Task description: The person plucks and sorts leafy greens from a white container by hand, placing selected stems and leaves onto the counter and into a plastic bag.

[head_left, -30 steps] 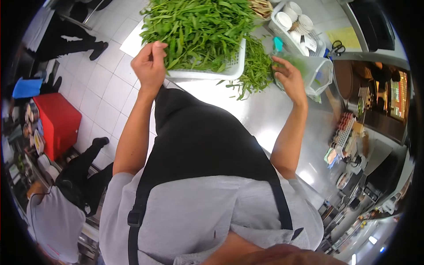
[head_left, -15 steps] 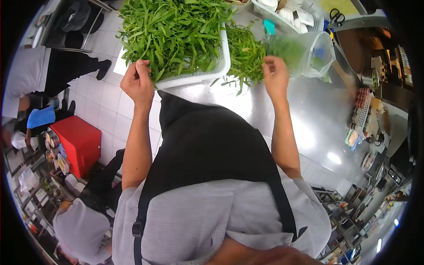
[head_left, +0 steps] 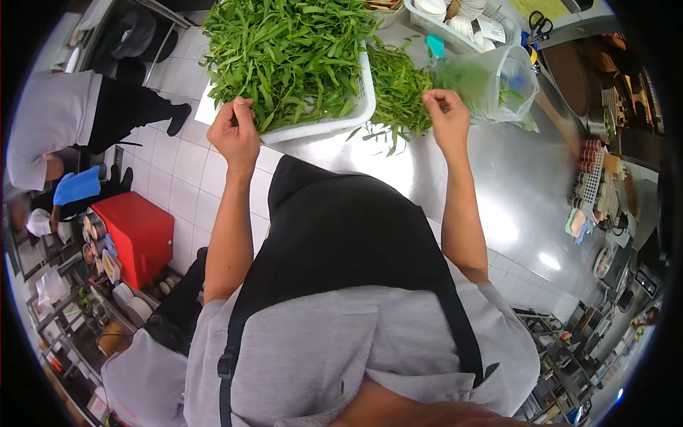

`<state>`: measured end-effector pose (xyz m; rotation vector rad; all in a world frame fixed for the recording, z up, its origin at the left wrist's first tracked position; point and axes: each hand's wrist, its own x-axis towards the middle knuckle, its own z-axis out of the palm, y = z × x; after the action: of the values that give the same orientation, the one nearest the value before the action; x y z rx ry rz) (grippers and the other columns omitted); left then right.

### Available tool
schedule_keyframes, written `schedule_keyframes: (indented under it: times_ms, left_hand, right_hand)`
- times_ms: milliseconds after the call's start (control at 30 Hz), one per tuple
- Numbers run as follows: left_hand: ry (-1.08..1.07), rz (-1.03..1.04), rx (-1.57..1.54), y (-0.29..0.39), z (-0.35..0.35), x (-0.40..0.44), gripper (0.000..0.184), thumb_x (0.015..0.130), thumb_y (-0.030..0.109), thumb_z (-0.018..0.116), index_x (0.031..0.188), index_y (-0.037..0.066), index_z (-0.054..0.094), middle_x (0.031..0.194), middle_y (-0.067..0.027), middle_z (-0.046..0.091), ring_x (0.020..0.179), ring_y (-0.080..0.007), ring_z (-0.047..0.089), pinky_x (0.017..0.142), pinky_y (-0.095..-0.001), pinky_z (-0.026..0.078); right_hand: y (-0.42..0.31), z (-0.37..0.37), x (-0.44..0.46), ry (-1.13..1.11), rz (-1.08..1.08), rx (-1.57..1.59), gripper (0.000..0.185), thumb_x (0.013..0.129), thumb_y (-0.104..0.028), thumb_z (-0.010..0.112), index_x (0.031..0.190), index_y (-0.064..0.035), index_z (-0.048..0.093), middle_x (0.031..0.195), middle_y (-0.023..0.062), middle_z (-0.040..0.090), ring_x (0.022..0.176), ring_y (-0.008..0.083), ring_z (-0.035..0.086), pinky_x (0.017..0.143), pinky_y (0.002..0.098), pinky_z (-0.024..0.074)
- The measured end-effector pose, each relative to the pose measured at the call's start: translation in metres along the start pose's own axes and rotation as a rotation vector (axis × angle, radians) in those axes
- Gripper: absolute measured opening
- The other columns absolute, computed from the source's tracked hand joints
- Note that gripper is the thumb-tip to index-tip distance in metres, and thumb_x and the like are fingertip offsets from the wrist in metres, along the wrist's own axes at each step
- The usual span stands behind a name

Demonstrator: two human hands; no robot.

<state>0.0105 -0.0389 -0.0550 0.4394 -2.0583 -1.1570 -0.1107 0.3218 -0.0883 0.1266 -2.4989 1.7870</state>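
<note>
A white plastic basket [head_left: 313, 130] heaped with long-leaved greens [head_left: 284, 57] stands at the top centre. My left hand [head_left: 235, 135] is closed at its near left corner, fingers curled against the leaves; whatever is in them is hidden. Right of the basket, a loose pile of the same greens [head_left: 398, 89] lies directly on the metal table. At this pile's right edge my right hand [head_left: 449, 117] is closed in a pinch, thumb and forefinger together. I cannot make out what it holds. Beyond that hand lies a clear plastic bag [head_left: 509, 85] with some green inside.
At the back are a teal object [head_left: 435, 46], a white basket of small dishes [head_left: 491, 28] and black-handled scissors [head_left: 541, 25]. The steel table [head_left: 498, 192] extends right. To the left stand a red box [head_left: 139, 235] and co-workers, one in black trousers [head_left: 131, 110].
The view has shifted slightly, so most things sit farther right. My right thumb and forefinger have come closer together at the pile's edge. My left hand stays closed by the basket.
</note>
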Motion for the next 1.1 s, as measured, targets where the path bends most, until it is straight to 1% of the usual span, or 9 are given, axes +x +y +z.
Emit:
schedule_keyframes:
  times_ms: [167, 267, 400, 433, 533, 633, 733, 933, 1100]
  left_hand:
    - [-0.012, -0.004, 0.001, -0.001, -0.001, -0.001, 0.027, 0.101, 0.016, 0.062, 0.087, -0.004, 0.074, 0.061, -0.0009, 0.062, 0.057, -0.0048, 0.053, 0.053, -0.0228, 0.039]
    - [-0.015, 0.018, 0.041, 0.0, -0.002, 0.002, 0.026, 0.101, 0.016, 0.063, 0.086, -0.003, 0.074, 0.06, -0.0006, 0.061, 0.056, -0.0046, 0.052, 0.052, -0.023, 0.039]
    - [-0.014, 0.017, 0.025, -0.002, -0.001, -0.002, 0.026, 0.1, 0.016, 0.063, 0.085, -0.002, 0.074, 0.06, -0.0009, 0.061, 0.054, -0.0051, 0.05, 0.052, -0.0232, 0.038]
    - [-0.019, 0.012, 0.022, 0.001, -0.001, -0.002, 0.026, 0.1, 0.016, 0.063, 0.086, -0.002, 0.074, 0.059, -0.0008, 0.06, 0.054, -0.0051, 0.049, 0.051, -0.0232, 0.038]
    - [-0.016, 0.023, 0.036, 0.008, 0.0, 0.0, 0.025, 0.1, 0.015, 0.064, 0.086, -0.002, 0.074, 0.059, -0.0005, 0.06, 0.054, -0.0047, 0.049, 0.051, -0.0229, 0.038]
    - [-0.006, 0.028, 0.056, 0.004, -0.002, -0.001, 0.025, 0.1, 0.015, 0.064, 0.086, -0.003, 0.074, 0.06, -0.0003, 0.06, 0.055, -0.0043, 0.05, 0.051, -0.0225, 0.038]
    - [-0.003, 0.023, 0.046, 0.002, -0.003, -0.001, 0.025, 0.1, 0.015, 0.064, 0.086, -0.003, 0.073, 0.06, -0.0001, 0.06, 0.055, -0.0041, 0.051, 0.051, -0.0224, 0.038]
    - [0.014, 0.001, -0.006, 0.005, -0.001, 0.0, 0.026, 0.101, 0.016, 0.064, 0.086, -0.003, 0.073, 0.06, 0.0002, 0.06, 0.055, -0.004, 0.049, 0.051, -0.0223, 0.038]
    - [0.008, -0.04, -0.056, 0.003, -0.003, -0.002, 0.026, 0.101, 0.018, 0.064, 0.088, -0.002, 0.074, 0.065, -0.0001, 0.063, 0.058, -0.0044, 0.053, 0.054, -0.0218, 0.039]
  right_hand:
    - [-0.008, 0.016, -0.003, -0.099, -0.13, -0.427, 0.025, 0.082, -0.022, 0.082, 0.092, -0.0001, 0.075, 0.089, 0.0115, 0.066, 0.075, 0.0228, 0.063, 0.071, 0.0344, 0.0512]
    - [0.004, 0.019, 0.003, -0.018, -0.1, -0.289, 0.024, 0.081, -0.02, 0.082, 0.092, 0.0, 0.075, 0.087, 0.0113, 0.066, 0.073, 0.0213, 0.064, 0.07, 0.0332, 0.0513]
    - [-0.011, -0.001, 0.005, -0.048, 0.093, 0.138, 0.015, 0.089, -0.013, 0.076, 0.092, 0.0022, 0.074, 0.088, 0.0027, 0.066, 0.072, 0.0084, 0.058, 0.068, 0.0244, 0.0475]
    - [-0.007, -0.004, 0.005, -0.071, 0.033, 0.036, 0.016, 0.093, -0.012, 0.073, 0.092, 0.0035, 0.073, 0.089, -0.0002, 0.066, 0.071, 0.0053, 0.054, 0.067, 0.022, 0.045]
    - [-0.012, -0.012, 0.006, -0.113, 0.232, 0.264, 0.016, 0.092, -0.013, 0.074, 0.092, 0.0029, 0.073, 0.087, -0.0004, 0.066, 0.071, 0.0057, 0.054, 0.066, 0.0225, 0.0442]
    - [-0.008, -0.008, 0.007, -0.089, 0.173, 0.149, 0.014, 0.092, -0.012, 0.074, 0.092, 0.0016, 0.074, 0.082, -0.0018, 0.065, 0.07, 0.0058, 0.053, 0.066, 0.0227, 0.0436]
    - [-0.005, -0.008, 0.006, -0.086, -0.048, -0.074, 0.013, 0.092, -0.013, 0.075, 0.094, 0.0005, 0.074, 0.08, -0.0032, 0.065, 0.07, 0.0051, 0.053, 0.066, 0.0219, 0.0434]
    - [-0.008, -0.007, 0.008, -0.133, 0.129, 0.19, 0.011, 0.093, -0.011, 0.073, 0.096, 0.0001, 0.073, 0.085, -0.0017, 0.066, 0.073, 0.0051, 0.055, 0.068, 0.0214, 0.0442]
    - [-0.005, -0.005, 0.009, -0.151, 0.131, 0.33, 0.01, 0.095, -0.009, 0.071, 0.1, -0.0006, 0.07, 0.088, -0.0018, 0.067, 0.077, 0.0053, 0.057, 0.072, 0.0213, 0.0456]
